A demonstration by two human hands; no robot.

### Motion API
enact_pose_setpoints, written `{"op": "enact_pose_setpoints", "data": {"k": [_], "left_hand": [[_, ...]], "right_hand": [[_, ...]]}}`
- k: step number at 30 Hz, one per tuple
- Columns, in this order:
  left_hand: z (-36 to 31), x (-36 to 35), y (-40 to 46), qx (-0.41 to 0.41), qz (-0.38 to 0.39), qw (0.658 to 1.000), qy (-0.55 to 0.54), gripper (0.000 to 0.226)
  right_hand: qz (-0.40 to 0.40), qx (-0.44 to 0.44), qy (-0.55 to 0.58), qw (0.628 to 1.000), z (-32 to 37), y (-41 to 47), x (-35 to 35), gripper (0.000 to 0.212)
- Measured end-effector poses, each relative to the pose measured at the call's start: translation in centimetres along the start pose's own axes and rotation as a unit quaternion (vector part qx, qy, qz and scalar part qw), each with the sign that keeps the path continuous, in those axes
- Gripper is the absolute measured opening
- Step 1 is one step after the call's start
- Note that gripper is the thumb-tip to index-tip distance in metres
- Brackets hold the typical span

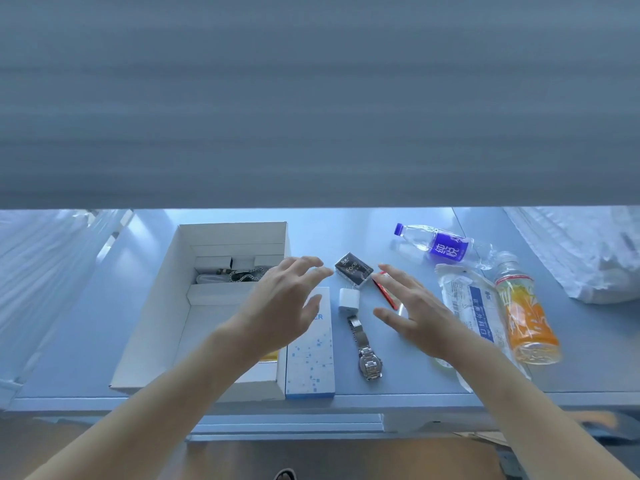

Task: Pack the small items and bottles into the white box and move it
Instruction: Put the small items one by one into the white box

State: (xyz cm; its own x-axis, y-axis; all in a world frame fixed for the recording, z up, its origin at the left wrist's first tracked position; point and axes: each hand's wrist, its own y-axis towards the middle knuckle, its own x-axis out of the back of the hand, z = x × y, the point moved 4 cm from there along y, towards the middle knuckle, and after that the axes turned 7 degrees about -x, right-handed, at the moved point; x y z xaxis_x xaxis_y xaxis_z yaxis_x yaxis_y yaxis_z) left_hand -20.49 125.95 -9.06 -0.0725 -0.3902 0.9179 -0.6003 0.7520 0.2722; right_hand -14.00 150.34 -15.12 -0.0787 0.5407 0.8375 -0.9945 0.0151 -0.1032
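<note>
Blue tabletop (398,382), frame centre: left hand (280,306) and right hand (415,317), fingers spread and empty, flank white charger (348,301) beside white box (152,327).

Open box (221,237) sits on the surface (69,341), left of everything else. In the box at its far end: a chain (246,274). Touching the box's right wall: a flat carton (310,362), lengthwise. Right of the box past the carton: a charger (348,301), a watch (367,355) nearer than the charger, a small pack (354,270) behind it. Farther right of the box: a pouch (474,306), then a juice bottle (524,317) lying down. Water bottle (446,245) lies behind the pouch. Both hands hover above, right of the box.
</note>
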Motion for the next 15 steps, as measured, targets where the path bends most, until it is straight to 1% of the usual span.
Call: {"op": "enact_pose_setpoints", "data": {"k": [7,9,12,15], "left_hand": [[-3.0,-3.9,2.4,-0.022,0.063,0.998,0.008,0.043],[-4.0,-5.4,2.9,-0.038,0.103,0.994,0.022,0.042],[-5.8,-8.4,2.8,-0.054,0.186,0.98,0.05,0.044],[-7.1,-11.2,1.9,-0.035,0.254,0.961,0.1,0.046]], "right_hand": [[-0.009,-0.022,0.015,1.0,-4.5,-2.0,0.8,0.061],[-0.011,-0.023,0.017,1.0,-5.4,-2.5,0.7,0.06],[-0.015,-0.011,0.031,0.999,-6.0,-3.3,0.3,0.056],[-0.007,0.003,0.051,0.999,-6.0,-3.9,-0.4,0.054]]}}
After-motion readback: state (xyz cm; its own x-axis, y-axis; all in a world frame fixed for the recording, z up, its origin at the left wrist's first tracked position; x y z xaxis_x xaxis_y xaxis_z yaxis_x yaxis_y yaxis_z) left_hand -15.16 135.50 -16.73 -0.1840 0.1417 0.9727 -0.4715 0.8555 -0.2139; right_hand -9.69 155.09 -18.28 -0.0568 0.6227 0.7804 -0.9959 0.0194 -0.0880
